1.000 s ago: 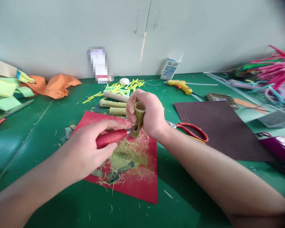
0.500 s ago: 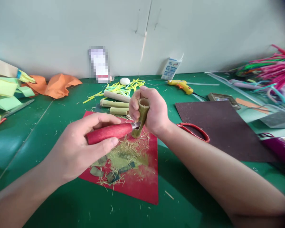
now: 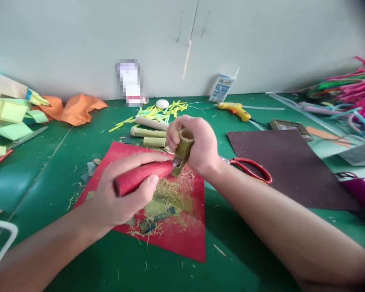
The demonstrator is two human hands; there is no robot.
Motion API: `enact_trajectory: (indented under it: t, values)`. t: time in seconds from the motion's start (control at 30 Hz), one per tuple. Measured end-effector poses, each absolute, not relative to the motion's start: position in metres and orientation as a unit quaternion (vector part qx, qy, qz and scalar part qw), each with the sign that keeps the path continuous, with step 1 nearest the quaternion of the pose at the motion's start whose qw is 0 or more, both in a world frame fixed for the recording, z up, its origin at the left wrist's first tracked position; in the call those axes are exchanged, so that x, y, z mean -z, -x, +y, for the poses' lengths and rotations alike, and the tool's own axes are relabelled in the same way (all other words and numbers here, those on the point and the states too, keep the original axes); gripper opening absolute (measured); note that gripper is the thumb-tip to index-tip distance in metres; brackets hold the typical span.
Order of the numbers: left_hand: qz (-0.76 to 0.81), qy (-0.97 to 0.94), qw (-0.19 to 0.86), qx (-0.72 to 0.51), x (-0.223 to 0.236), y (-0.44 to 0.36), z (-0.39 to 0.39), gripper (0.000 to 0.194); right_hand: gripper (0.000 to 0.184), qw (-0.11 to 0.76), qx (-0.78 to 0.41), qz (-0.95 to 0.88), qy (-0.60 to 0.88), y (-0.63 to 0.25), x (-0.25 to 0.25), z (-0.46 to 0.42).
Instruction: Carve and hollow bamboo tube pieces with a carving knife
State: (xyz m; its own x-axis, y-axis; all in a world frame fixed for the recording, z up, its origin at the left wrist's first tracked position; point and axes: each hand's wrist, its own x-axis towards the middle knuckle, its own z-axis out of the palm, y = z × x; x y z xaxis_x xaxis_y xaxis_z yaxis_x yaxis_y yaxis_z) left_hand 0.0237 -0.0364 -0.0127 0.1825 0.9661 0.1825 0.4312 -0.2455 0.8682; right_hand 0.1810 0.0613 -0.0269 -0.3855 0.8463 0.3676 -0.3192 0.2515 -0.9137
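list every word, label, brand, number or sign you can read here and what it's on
No text here is readable.
Carton: blue print and a reddish logo, too small and blurred to read.
Phone-like screen: blocked out into coarse squares, nothing legible.
Glue gun: no lettering can be made out.
Red-handled tool and bamboo tube: no marking can be made out.

Knife handle [image 3: 142, 177]: red-painted wood, smooth, glossy
Tube [image 3: 183, 151]: bamboo-like, slightly shiny
Orange sheet [image 3: 82, 109]: matt, crumpled
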Motion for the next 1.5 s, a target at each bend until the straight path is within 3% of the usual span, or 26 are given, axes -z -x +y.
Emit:
enact_trajectory:
  t: [0.2,0.4,0.77,0.97,1.27,1.5]
  values:
    - [0.471,-0.731,0.283,-0.405,0.028,-0.031,-0.027,0.027,0.054,0.482,-0.575,-0.620,0.230,-0.179,0.027,0.058]
    - [0.462,-0.732,0.290,-0.408,0.036,-0.031,-0.025,0.027,0.049,0.484,-0.580,-0.614,0.231,-0.180,0.028,0.057]
    - [0.489,-0.696,0.334,-0.406,0.034,-0.025,-0.029,0.024,0.057,0.488,-0.572,-0.615,0.238,-0.178,0.028,0.058]
    - [0.442,-0.751,0.288,-0.397,0.028,-0.026,-0.023,0.027,0.055,0.495,-0.567,-0.611,0.245,-0.177,0.028,0.057]
    - [0.497,-0.567,0.447,-0.482,0.034,-0.023,-0.025,0.027,0.049,0.481,-0.576,-0.614,0.244,-0.178,0.028,0.058]
    - [0.500,-0.576,0.439,-0.474,0.032,-0.026,-0.031,0.025,0.050,0.499,-0.581,-0.598,0.234,-0.177,0.027,0.057]
